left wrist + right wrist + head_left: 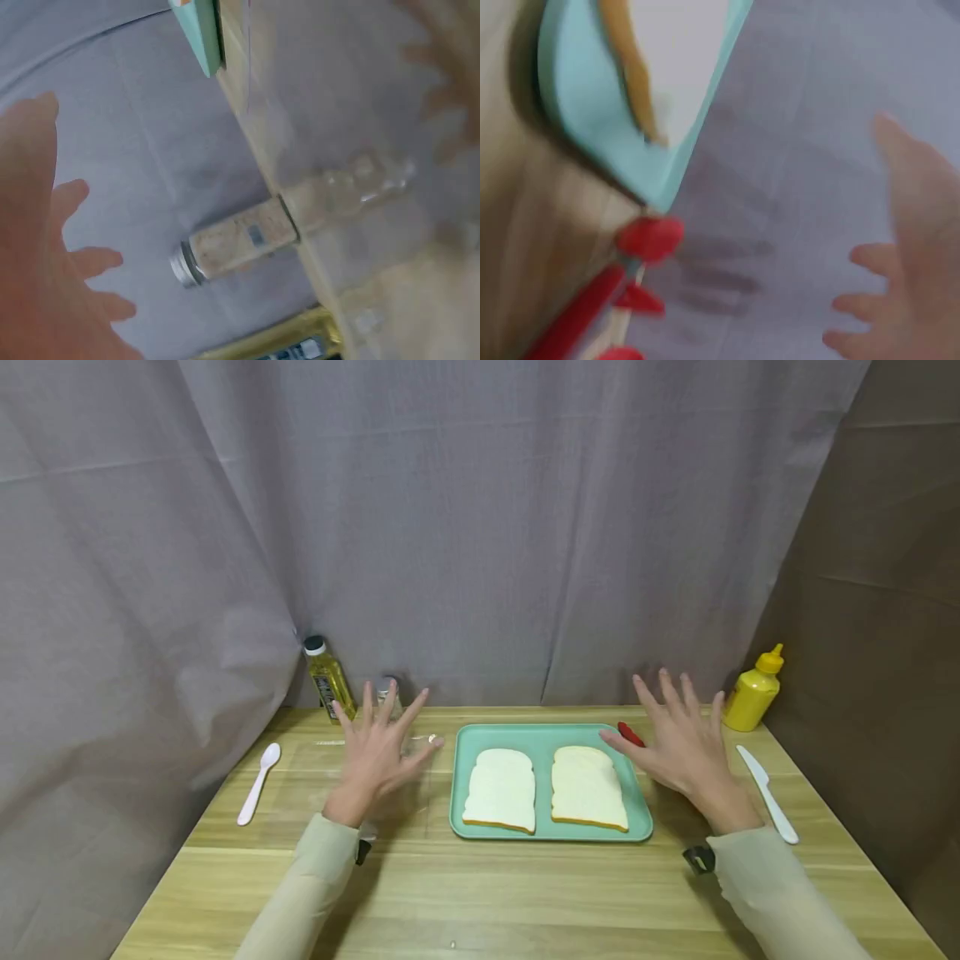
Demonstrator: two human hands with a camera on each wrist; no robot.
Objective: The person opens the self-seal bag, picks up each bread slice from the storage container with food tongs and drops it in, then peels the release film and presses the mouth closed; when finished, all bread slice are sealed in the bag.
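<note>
My left hand (pixel 375 762) hovers with fingers spread over a clear glossy sheet (pixel 300 797) left of the tray, holding nothing. Beyond its fingers stands a small jar (pixel 241 238) with a silver lid, partly hidden in the head view. My right hand (pixel 684 752), fingers also splayed and bare of any object, is raised by the right end of a mint-green tray (pixel 543 837). On that tray lie two slices of white bread, one on the left (pixel 501 787) and one on the right (pixel 587 783). Close to the right thumb is a red-handled item (pixel 577 311), partly covered.
An oil bottle (pixel 330 683) with a black cap stands at the back left. A white spoon (pixel 258 785) lies at far left, a white knife (pixel 767 793) at far right. A yellow squeeze bottle (pixel 752 693) stands in the back right corner. Grey curtain (pixel 480 543) hangs behind the table.
</note>
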